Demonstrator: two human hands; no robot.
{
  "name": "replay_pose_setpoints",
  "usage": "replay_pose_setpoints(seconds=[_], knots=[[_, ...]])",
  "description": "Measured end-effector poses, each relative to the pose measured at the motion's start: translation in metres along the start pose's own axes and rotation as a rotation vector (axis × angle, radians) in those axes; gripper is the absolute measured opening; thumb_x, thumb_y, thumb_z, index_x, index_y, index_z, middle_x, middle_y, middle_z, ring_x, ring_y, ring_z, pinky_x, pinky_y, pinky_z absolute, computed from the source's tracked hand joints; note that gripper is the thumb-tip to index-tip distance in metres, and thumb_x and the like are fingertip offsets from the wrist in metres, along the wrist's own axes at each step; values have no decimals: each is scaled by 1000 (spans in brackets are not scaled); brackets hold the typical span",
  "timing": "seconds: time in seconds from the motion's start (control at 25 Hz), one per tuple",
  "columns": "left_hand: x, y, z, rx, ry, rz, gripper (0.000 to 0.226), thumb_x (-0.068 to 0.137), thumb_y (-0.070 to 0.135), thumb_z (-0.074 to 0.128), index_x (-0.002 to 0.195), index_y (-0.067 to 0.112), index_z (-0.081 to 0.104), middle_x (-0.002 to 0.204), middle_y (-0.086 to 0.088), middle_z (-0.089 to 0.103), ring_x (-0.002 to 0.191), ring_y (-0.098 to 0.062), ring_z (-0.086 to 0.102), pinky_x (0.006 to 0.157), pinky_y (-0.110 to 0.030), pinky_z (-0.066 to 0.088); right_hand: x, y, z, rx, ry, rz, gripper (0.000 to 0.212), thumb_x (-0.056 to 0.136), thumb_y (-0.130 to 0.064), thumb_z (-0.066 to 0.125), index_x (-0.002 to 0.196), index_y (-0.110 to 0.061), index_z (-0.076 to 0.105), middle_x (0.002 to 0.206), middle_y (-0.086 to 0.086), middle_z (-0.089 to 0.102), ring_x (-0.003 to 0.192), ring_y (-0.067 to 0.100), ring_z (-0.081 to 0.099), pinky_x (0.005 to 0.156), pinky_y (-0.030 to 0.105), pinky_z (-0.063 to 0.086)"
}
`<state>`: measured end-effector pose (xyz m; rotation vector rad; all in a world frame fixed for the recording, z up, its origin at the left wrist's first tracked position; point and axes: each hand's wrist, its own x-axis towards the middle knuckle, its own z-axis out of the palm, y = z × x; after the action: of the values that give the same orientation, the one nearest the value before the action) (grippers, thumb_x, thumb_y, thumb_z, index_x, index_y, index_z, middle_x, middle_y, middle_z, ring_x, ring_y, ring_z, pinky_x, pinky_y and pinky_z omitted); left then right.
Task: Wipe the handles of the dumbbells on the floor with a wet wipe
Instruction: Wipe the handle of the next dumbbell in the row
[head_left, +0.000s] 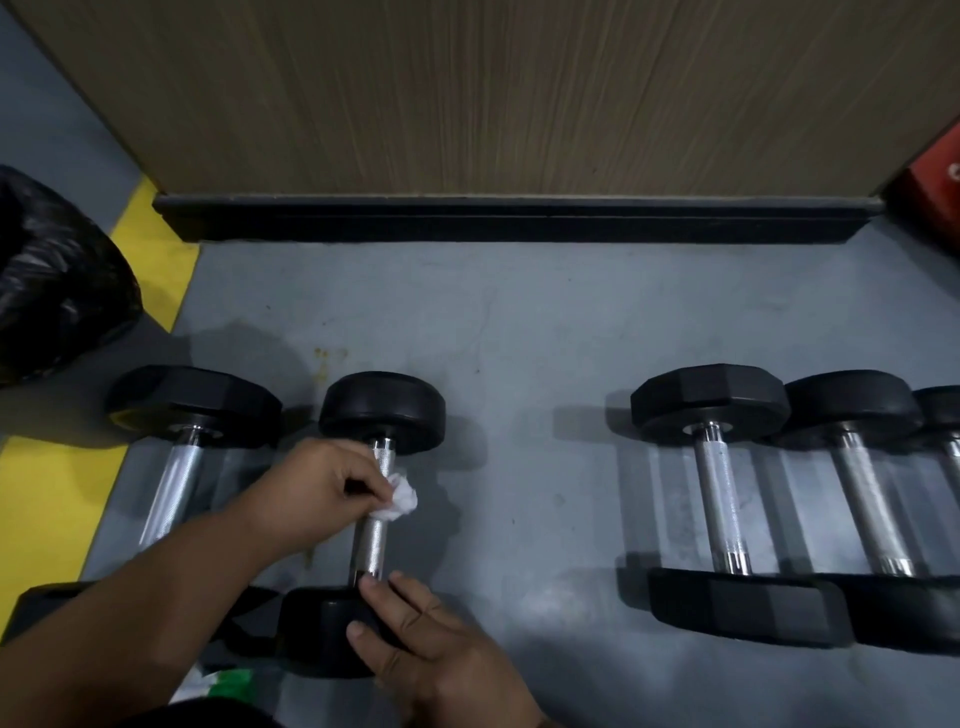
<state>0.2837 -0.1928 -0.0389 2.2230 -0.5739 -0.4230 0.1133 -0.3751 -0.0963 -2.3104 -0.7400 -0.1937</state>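
Lying on grey concrete floor (519, 338), the second dumbbell from the left (375, 519) has round matte black rubber heads and a knurled chrome handle; its long axis runs away from the person toward the wood-grain panel (467, 88). Left hand (311, 493), fingers curled, pinches a crumpled white wet wipe (401, 499) against the handle's upper half. Right hand (415, 639) rests straight fingers on the near head, steadying. Hex-headed dumbbell (176, 467) just left; three more (727, 499) well right, all parallel.

Both hands (311, 493) (436, 644) lowered (left pinching).
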Motion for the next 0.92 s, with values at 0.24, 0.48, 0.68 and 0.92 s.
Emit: replay_pose_setpoints(seconds=[0.24,0.48,0.68,0.92], knots=[[0,-7,8,-63,185,-68,30,69,-7,82,75,23,79,81,13,72,79,-5,70,79,-20,54,2,-1,-1,10,-17,-13,46,104,-27,55,147,-35,40,165,-8,28,147,20,37,108,29,46],[-20,-1,6,-109,-113,-197,23,69,6,87,72,28,79,79,11,72,78,-5,70,77,-26,56,3,-1,3,10,3,13,51,100,-25,61,146,-36,43,165,-10,28,148,16,36,105,30,49],[-24,7,7,8,-234,-126,17,73,13,84,74,29,79,76,17,70,75,-2,69,71,-17,52,8,-5,1,44,55,33,38,107,-29,49,145,-36,46,160,-9,38,146,12,38,103,25,49],[8,0,10,111,31,0,15,71,9,79,77,23,78,77,14,71,74,1,66,72,-24,53,10,-5,-1,-28,56,-4,32,107,-28,45,138,-32,53,153,-3,49,138,21,50,105,27,49]])
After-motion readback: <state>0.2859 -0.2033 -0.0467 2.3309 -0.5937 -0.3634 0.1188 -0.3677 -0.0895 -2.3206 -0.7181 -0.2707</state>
